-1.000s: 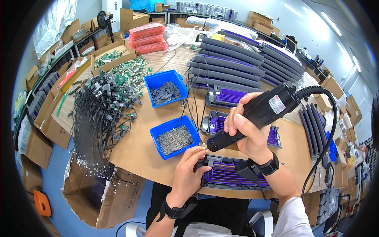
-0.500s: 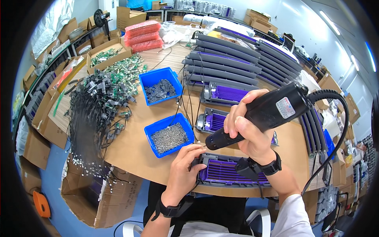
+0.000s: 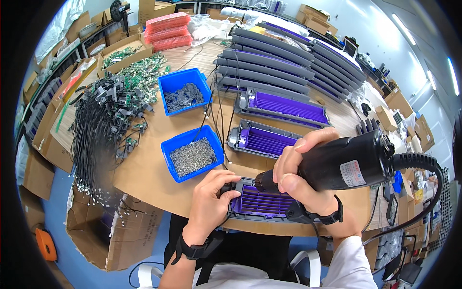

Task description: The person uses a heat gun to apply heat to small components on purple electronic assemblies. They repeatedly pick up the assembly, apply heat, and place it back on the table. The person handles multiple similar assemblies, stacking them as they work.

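Head view: we take the blue screw bin (image 3: 202,172) as our landmark; the round lens rim cuts off every corner.
Cable bundle (image 3: 94,132): left of the screw bin; its black leads blur together, so we cannot part one from another, and they spill over the edge of the table (image 3: 207,60).
Cardboard box (image 3: 139,236): below and left of the screw bin, open-topped; its inside is too shadowy for us to read.
Brown sheet (image 3: 144,168): we see a bare stretch left of the screw bin, and a narrower strip to its right.
Ring bin (image 3: 190,111): just above the screw bin, blue, with loose grey ring-like parts.
Screws (image 3: 192,156): small and silvery, heaped inside the screw bin.
Left hand (image 3: 207,197): just below and right of the screw bin, thumb and bent fingers closed on the near housing's end.
Near housing (image 3: 262,207): below and right of the screw bin, close to the table's near edge; we lose its right part behind a wrist.
Middle housing (image 3: 267,139): right of the screw bin, its far end hidden.
Right hand (image 3: 315,197): right of the screw bin, wrapped round the power tool (image 3: 353,159), whose nose hangs over the near housing; its tip we cannot make out.
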`<state>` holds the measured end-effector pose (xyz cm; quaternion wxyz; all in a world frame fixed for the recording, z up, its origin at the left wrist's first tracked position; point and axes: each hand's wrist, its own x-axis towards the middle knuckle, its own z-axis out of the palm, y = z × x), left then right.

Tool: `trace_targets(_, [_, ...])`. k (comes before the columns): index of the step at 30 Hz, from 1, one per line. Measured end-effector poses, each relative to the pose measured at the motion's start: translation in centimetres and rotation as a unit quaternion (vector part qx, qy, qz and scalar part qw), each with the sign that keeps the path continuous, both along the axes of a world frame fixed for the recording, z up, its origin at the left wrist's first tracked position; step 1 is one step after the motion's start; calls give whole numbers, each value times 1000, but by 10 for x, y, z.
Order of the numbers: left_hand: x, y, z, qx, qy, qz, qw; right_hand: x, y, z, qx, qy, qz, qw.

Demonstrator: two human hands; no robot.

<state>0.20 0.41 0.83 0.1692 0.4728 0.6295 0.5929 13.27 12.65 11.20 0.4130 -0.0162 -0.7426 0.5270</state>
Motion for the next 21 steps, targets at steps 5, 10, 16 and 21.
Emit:
trace_targets(5, [1,0,0,-4,-7,1,1000,-4,2,-6,2,23,18,1000])
trace_targets(10, [0,0,1,-3,21,5,1000,-5,4,-11,-6,23,18,1000])
trace_targets(16, [1,0,0,-2,14,5,1000,-7,3,-14,-20,23,35,999])
trace_targets(21, [0,0,-1,2,11,-5,1000,-10,7,-11,-38,18,41,998])
